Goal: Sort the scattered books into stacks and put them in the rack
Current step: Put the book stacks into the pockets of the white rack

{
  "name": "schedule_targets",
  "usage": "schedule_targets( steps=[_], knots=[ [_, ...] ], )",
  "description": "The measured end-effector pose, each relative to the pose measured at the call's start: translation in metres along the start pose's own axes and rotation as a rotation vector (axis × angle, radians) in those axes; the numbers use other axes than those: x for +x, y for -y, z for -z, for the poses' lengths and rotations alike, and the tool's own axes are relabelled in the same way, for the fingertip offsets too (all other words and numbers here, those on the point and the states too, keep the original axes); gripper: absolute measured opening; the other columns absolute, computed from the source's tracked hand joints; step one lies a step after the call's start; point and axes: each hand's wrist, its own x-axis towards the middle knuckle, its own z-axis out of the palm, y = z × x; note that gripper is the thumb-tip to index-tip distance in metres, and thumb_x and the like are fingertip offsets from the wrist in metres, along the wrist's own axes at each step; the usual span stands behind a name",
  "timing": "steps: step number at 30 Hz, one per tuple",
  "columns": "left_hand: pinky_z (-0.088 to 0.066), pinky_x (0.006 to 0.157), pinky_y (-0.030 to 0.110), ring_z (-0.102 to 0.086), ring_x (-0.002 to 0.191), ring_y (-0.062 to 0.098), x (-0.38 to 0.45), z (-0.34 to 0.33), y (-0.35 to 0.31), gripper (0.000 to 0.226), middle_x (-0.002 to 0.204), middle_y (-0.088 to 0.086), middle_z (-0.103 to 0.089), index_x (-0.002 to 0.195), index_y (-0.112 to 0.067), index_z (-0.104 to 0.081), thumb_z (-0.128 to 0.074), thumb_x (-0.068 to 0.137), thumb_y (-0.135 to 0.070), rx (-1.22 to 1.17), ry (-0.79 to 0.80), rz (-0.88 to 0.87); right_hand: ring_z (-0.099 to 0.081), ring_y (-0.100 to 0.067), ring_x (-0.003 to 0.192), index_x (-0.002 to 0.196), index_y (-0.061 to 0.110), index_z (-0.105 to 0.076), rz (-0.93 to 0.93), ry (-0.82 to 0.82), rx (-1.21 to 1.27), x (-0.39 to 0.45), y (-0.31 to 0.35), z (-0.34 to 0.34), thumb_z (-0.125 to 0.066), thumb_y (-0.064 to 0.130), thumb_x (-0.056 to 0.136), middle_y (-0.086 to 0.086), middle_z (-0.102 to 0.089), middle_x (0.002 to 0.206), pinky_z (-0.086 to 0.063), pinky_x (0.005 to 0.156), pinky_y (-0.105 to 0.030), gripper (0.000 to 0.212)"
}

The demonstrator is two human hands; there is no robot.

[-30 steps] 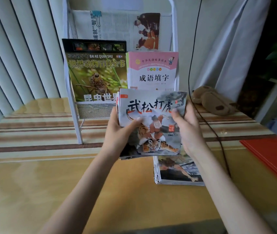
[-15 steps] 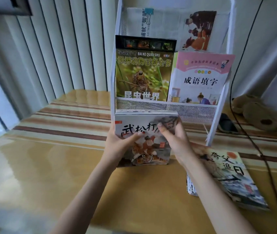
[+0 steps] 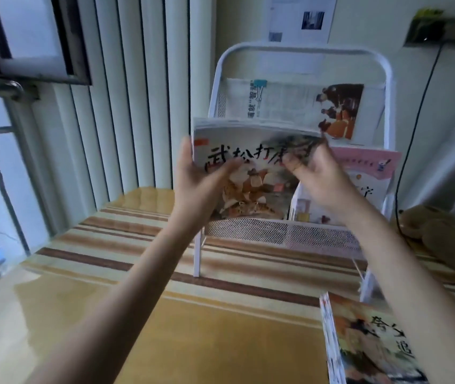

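We see the left hand (image 3: 193, 178) and right hand (image 3: 317, 173) both gripping a book stack (image 3: 251, 173), its lower edge inside the rack's (image 3: 290, 234) lower left pocket, beside a pink book (image 3: 365, 167).

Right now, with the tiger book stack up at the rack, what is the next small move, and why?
Probably lower the tiger book stack a little further until it rests in the rack behind the mesh front. Both the left hand and the right hand hold it, and its lower edge is already hidden behind the mesh, beside the pink book. Whether it has bottomed out cannot be told.
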Motion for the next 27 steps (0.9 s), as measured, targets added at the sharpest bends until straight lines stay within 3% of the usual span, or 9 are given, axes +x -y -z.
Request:
schedule_targets(
  steps=[1,4,8,10,15,17,20,24,27],
  knots=[
    [-0.056,0.067,0.022,-0.064,0.080,-0.003,0.022,-0.006,-0.012,0.045,0.092,-0.004,-0.056,0.096,-0.025,-0.044,-0.073,0.075,0.003,0.004,0.020,-0.073,-0.057,-0.024,0.111,0.135,0.001,-0.033,0.057,0.000,-0.039,0.019,0.013,0.015,-0.054,0.040,0.083,-0.018,-0.057,0.118,-0.046,0.099,-0.043,0.068],
    [-0.055,0.068,0.020,-0.063,0.084,0.002,0.093,-0.028,-0.040,0.046,0.095,-0.002,-0.056,0.099,-0.021,-0.043,-0.073,0.074,0.004,-0.032,0.109,-0.219,-0.052,-0.011,0.116,0.130,0.005,-0.039,0.260,-0.196,-0.113,0.076,0.043,0.055,-0.059,0.020,0.091,-0.002,-0.056,0.122,-0.043,0.097,-0.019,0.047],
    [-0.054,0.068,0.019,-0.064,0.086,0.009,0.180,-0.055,-0.059,0.044,0.097,-0.002,-0.058,0.098,-0.020,-0.044,-0.076,0.073,-0.004,0.035,0.246,-0.121,-0.052,-0.007,0.114,0.128,0.007,-0.043,0.355,-0.358,-0.230,0.134,0.058,0.088,-0.063,0.023,0.089,0.000,-0.056,0.124,-0.043,0.092,-0.012,0.047],
    [-0.056,0.067,0.020,-0.064,0.086,0.010,0.208,-0.059,-0.045,0.048,0.097,-0.002,-0.058,0.102,-0.015,-0.047,-0.079,0.069,-0.004,0.113,0.262,-0.020,-0.052,-0.008,0.110,0.126,0.007,-0.047,0.262,-0.343,-0.304,0.152,0.051,0.090,-0.066,0.021,0.087,0.004,-0.056,0.119,-0.042,0.084,-0.007,0.045],
    [-0.060,0.063,0.029,-0.059,0.097,0.021,0.224,-0.049,0.017,0.094,0.113,0.005,-0.051,0.134,-0.023,-0.033,-0.085,0.058,-0.004,0.449,0.250,-0.101,-0.054,-0.024,0.113,0.121,0.012,-0.053,-0.092,-0.195,-0.346,0.178,0.001,0.073,-0.074,0.023,0.079,-0.006,-0.059,0.122,-0.046,0.095,-0.037,0.049],
    [-0.059,0.060,0.024,-0.059,0.091,0.018,0.220,-0.042,0.033,0.085,0.114,0.002,-0.054,0.129,-0.018,-0.040,-0.086,0.059,-0.010,0.598,0.245,-0.169,-0.057,-0.026,0.107,0.119,0.014,-0.054,-0.225,-0.143,-0.268,0.180,-0.013,0.061,-0.074,0.021,0.078,-0.006,-0.060,0.118,-0.053,0.083,-0.040,0.046],
    [-0.049,0.088,0.034,-0.050,0.105,0.023,0.220,-0.033,0.043,0.073,0.125,0.007,-0.050,0.121,-0.015,-0.052,-0.088,0.058,-0.027,0.975,0.289,-0.231,-0.056,-0.019,0.097,0.119,0.013,-0.055,-0.294,-0.071,-0.224,0.179,-0.030,0.042,-0.075,0.020,0.077,-0.004,-0.060,0.108,-0.052,0.059,-0.027,0.047],
    [-0.023,0.107,0.040,-0.035,0.125,0.027,0.224,-0.029,0.042,0.070,0.128,0.004,-0.049,0.122,-0.017,-0.056,-0.078,0.064,-0.051,1.406,0.419,-0.377,-0.049,-0.019,0.094,0.105,0.006,-0.061,-0.388,-0.003,-0.262,0.178,-0.044,0.033,-0.073,0.023,0.080,-0.004,-0.059,0.096,-0.035,0.079,-0.023,0.033],
    [-0.030,0.106,0.041,-0.049,0.115,0.028,0.224,-0.031,0.041,0.063,0.119,0.006,-0.058,0.120,-0.013,-0.059,-0.074,0.071,-0.049,1.504,0.487,-0.385,-0.047,-0.021,0.074,0.076,0.008,-0.050,-0.407,0.112,-0.568,0.173,-0.027,0.032,-0.063,0.036,0.088,-0.004,-0.051,0.076,-0.033,0.060,-0.027,0.033]
  ],
)
